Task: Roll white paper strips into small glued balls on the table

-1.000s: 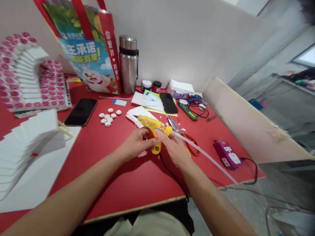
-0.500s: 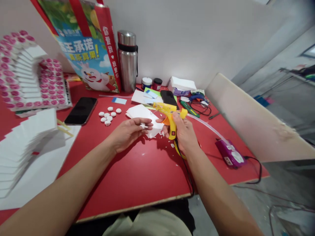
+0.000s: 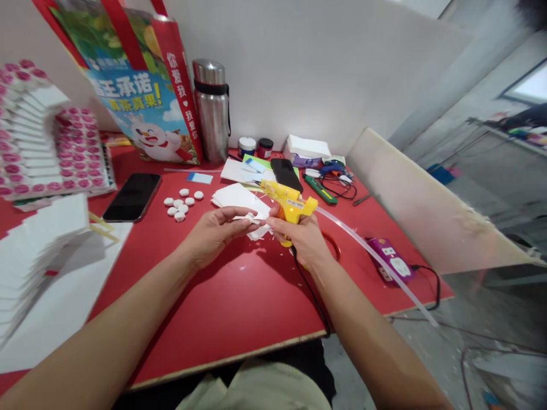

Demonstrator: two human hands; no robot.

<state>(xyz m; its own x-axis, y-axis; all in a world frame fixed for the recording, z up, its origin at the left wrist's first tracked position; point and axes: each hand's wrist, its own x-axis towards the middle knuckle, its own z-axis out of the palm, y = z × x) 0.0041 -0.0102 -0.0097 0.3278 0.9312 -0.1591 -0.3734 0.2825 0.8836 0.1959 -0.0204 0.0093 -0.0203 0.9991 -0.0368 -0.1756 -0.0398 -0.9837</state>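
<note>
Right hand (image 3: 304, 238): I have it closed round the handle of the yellow glue gun (image 3: 285, 195), which is held up over the red table (image 3: 239, 307), nozzle toward the left. In my view the nozzle sits over the white paper stack (image 3: 235, 196). A long translucent glue stick (image 3: 371, 250) trails from the gun's rear, crossing in front of the purple box (image 3: 388, 260). A black cord (image 3: 306, 282) drops from the handle toward the near edge. Left hand (image 3: 211, 236): thumb and fingers pinch a small white piece (image 3: 250, 217), near the nozzle and close to the right hand. From this feed I cannot tell whether the right fingers touch it too. Left of the stack I note a loose cluster of white discs (image 3: 181, 203); farther left, a black phone (image 3: 132, 197) lies flat. At the back, a steel flask (image 3: 212, 122) stands upright just beside a printed bag (image 3: 156, 125)
</note>
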